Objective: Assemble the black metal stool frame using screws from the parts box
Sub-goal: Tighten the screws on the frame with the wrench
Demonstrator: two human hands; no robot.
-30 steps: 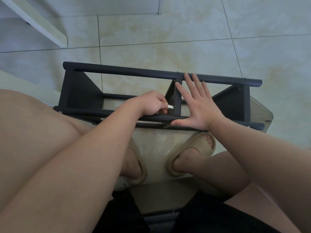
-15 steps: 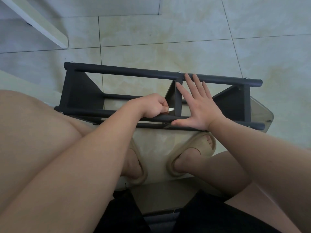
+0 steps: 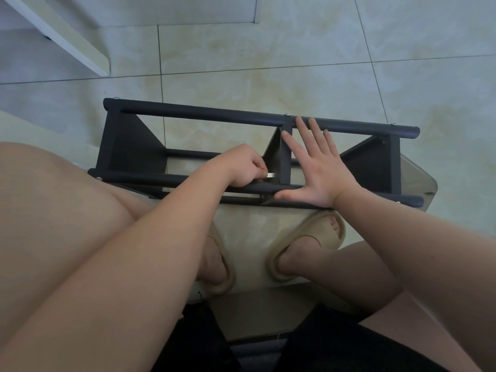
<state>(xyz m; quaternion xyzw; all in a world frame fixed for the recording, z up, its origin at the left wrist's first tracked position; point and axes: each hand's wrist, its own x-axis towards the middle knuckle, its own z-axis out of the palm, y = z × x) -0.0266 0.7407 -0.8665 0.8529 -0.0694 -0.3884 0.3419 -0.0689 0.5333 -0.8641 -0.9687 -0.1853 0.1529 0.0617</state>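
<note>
The black metal stool frame [image 3: 204, 118] lies on its side on the tiled floor in front of my knees, its two long round bars running left to right. My left hand [image 3: 241, 165] is curled over the near bar and pinches a small silver tool [image 3: 271, 175] against the middle upright panel [image 3: 285, 157]. My right hand [image 3: 319, 167] lies flat with fingers spread, pressing on the frame just right of that upright, its thumb on the near bar. Small screw heads show at the bar ends. No parts box is in view.
My feet in beige slippers [image 3: 308, 253] stand just behind the frame. A white furniture edge [image 3: 67, 41] crosses the top left corner. A clear plastic sheet [image 3: 418, 181] lies under the frame's right end. Bare tiles stretch beyond the frame.
My left hand has shifted slightly at the middle upright, and the silver tool now shows a little lower at its fingertips. My right hand and the frame stay where they were.
</note>
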